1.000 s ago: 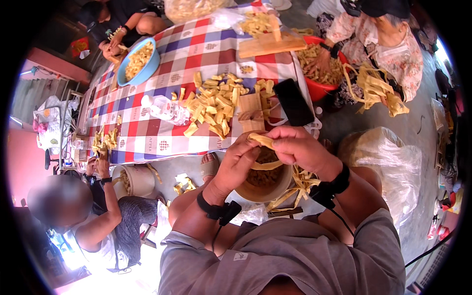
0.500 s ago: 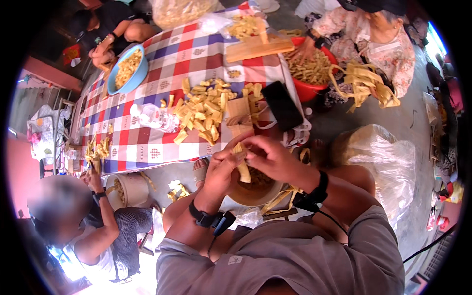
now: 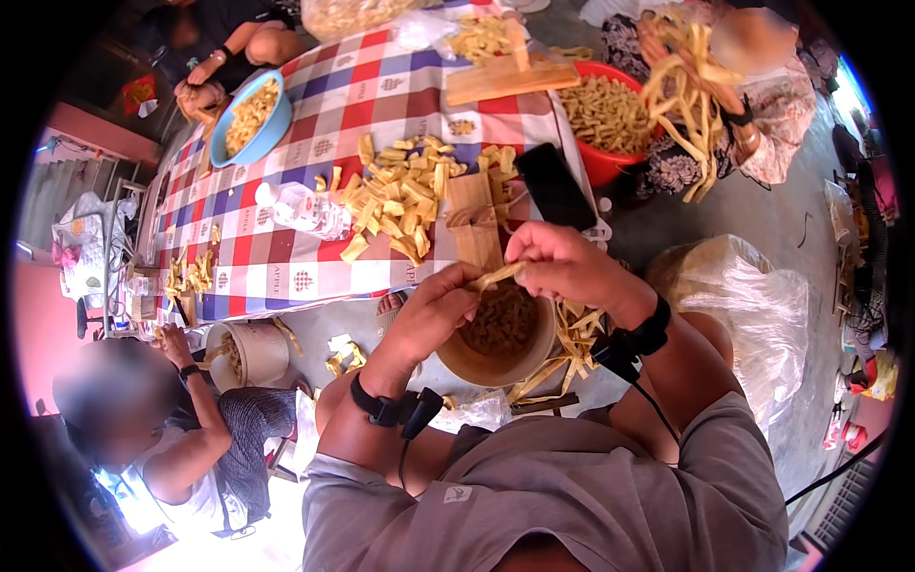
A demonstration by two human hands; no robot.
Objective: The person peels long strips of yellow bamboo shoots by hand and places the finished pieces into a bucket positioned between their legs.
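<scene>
A pale yellow strip [image 3: 499, 275] is stretched between my two hands. My left hand [image 3: 437, 310] pinches its left end. My right hand [image 3: 564, 272] has the other end between thumb and fingers. Just below is a beige bucket [image 3: 456, 367] with many short yellow pieces [image 3: 499, 332] inside. Longer loose strips [image 3: 572, 341] hang at the bucket's right side. In front of my hands, a wooden block [image 3: 471, 214] lies at the table edge beside a heap of yellow chunks [image 3: 396, 195].
The checked tablecloth [image 3: 315, 114] carries a clear plastic bottle [image 3: 305, 212] and a black phone [image 3: 553, 186]. A blue basin [image 3: 278, 126] and a red basin [image 3: 629, 74] hold pieces. A plastic sack [image 3: 739, 305] stands at my right. Three people sit around the table.
My hands have drawn apart, and the strip, bunched and upright before, now lies stretched across between them. At the far right, another person has raised a bundle of strips with both hands.
</scene>
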